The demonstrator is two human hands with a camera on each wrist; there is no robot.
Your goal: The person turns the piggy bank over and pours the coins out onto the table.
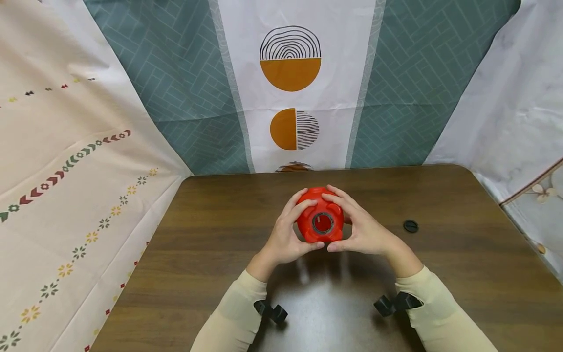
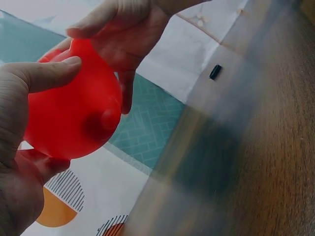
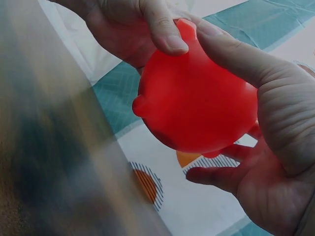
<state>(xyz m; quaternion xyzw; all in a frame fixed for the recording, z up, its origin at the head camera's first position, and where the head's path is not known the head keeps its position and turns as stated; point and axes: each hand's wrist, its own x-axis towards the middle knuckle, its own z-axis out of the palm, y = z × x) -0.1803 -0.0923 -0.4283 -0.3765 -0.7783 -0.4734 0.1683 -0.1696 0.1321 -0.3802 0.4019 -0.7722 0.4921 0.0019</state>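
Observation:
Between both hands is a round, glossy red piggy bank (image 1: 324,206) with stubby feet. Its underside faces the head camera, where a dark-ringed round hole (image 1: 323,223) is open. My left hand (image 1: 286,235) grips its left side, fingers over the top and thumb below. On the other side, my right hand (image 1: 368,231) holds it the same way, the two thumb tips close together. The wrist views show its smooth round body (image 3: 202,103) clear above the table. A round black plug (image 1: 411,226) lies on the table to the right of the right hand.
The brown wooden table (image 1: 228,293) spreads under both arms. Behind it hangs a teal and white cloth (image 1: 338,58) with orange half-circles. Patterned pale cloth (image 1: 66,195) borders the left side, white cloth (image 1: 519,122) the right. Black straps (image 1: 398,303) circle both wrists.

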